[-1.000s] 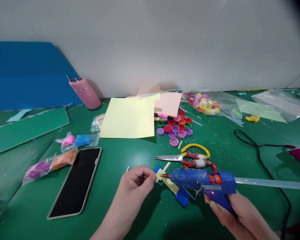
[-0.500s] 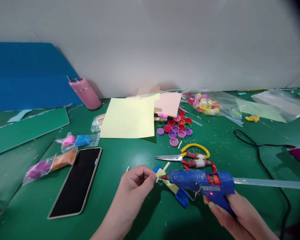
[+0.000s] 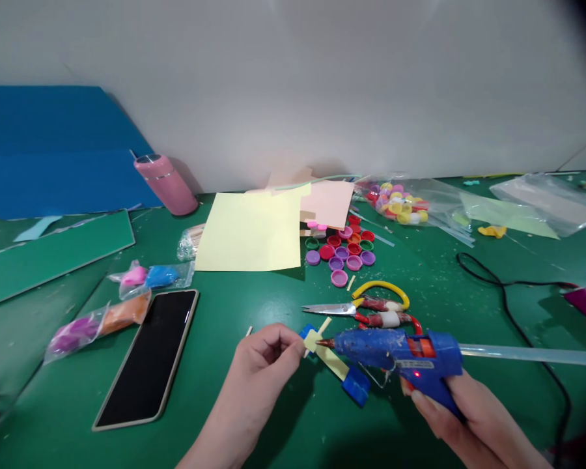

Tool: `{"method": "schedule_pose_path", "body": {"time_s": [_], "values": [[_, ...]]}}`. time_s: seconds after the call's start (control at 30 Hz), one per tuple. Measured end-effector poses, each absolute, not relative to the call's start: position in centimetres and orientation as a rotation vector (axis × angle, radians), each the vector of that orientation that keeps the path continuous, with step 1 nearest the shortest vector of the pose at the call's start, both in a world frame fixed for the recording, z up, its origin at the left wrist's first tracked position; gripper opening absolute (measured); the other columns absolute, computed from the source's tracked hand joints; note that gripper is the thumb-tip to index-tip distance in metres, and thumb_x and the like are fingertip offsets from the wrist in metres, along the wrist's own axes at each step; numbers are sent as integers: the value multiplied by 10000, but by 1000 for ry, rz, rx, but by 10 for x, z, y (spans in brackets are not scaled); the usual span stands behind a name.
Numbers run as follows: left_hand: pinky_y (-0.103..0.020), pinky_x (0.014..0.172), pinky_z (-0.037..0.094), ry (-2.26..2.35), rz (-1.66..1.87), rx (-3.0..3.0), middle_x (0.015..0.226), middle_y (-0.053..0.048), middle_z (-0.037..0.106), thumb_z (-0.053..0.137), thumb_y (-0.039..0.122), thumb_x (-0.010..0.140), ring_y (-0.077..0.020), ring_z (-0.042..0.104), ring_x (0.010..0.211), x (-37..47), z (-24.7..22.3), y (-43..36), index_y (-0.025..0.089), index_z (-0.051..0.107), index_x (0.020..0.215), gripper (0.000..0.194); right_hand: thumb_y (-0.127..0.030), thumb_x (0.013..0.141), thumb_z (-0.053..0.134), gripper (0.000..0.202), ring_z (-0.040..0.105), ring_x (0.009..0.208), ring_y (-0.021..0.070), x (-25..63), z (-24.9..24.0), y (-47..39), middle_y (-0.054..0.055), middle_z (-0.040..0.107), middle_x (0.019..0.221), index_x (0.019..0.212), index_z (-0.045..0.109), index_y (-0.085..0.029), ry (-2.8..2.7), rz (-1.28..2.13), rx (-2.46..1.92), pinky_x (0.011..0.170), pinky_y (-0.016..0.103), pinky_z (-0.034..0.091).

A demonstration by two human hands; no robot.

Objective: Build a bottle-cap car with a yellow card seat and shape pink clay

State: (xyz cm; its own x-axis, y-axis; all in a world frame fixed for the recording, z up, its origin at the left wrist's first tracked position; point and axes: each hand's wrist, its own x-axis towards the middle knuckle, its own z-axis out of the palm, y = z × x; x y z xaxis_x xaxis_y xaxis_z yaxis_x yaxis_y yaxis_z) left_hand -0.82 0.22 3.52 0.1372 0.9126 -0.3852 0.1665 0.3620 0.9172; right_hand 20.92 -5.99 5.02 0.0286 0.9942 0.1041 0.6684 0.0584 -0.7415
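My right hand (image 3: 459,404) is wrapped around the handle of a blue glue gun (image 3: 395,352), and a clear glue stick (image 3: 527,354) sticks out of its back. A small red light glows on its side. The copper-coloured nozzle points left, close to a small blue-and-yellow craft piece (image 3: 333,363) made of a pale yellow strip with blue ends. My left hand (image 3: 268,365) is closed in a pinch at the upper left end of this piece; the fingertips partly hide what they grip. Just beyond both hands lie scissors (image 3: 329,309) with red and yellow handles.
Bottle caps (image 3: 342,253) in several colours lie behind the scissors. A yellow paper sheet (image 3: 254,231) is at the back, a phone (image 3: 149,358) and bagged clay (image 3: 102,319) on the left. A pink bottle (image 3: 167,184) stands near the wall. A black cord (image 3: 505,326) runs along the right.
The glue gun has shifted slightly right, its nozzle drawn a little away from the left fingertips. My left hand and the craft piece stay nearly still.
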Motion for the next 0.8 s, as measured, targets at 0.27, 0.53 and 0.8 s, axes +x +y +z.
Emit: {"method": "schedule_pose_path", "body": {"time_s": [0.27,0.53,0.8], "values": [[-200,499,265,1346,733,1109,544,46,429,539,297,735,-89,334,535,-7,37,4,163,553,594,195,-295,807,447,275,546,437,124,215,43,-54,-34,601,559,1063,540,-260,-1819,701,-1642,406,180,444],[-203,503,262,1347,756,1090,543,46,436,543,278,726,-88,339,537,-7,38,3,163,557,592,177,-306,795,437,170,575,487,155,212,48,-58,-8,630,597,815,593,-243,-1747,639,-1673,460,221,462],[-205,509,268,1339,753,1094,549,44,436,537,276,735,-91,343,544,-8,38,3,164,563,600,178,-311,784,457,165,581,479,154,206,51,-58,-5,633,596,821,601,-240,-1701,595,-1673,463,205,486]]}}
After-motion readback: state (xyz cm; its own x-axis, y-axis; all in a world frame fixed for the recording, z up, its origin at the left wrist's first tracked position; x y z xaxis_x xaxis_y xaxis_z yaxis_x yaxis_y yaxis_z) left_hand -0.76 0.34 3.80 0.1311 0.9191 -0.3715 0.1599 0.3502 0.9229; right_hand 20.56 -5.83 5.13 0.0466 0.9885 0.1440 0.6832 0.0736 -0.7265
